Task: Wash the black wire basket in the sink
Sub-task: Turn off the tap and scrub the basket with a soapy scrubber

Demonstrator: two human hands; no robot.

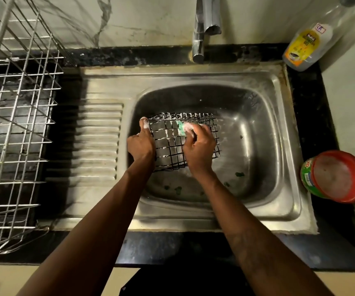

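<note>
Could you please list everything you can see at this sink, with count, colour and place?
black wire basket: one, black with foam, in the sink basin
sponge: one, green, soapy, on the basket
sink: one, steel, set in the counter
tap: one, chrome, behind the basin
dish rack: one, silver wire, left of the sink
bottle: one, clear with a yellow label, back right corner
tub: one, red and green, right of the sink
scraps: several, green, on the basin floor
counter: one, black, around the sink
left hand: grips the basket's left edge
right hand: holds the sponge
</note>
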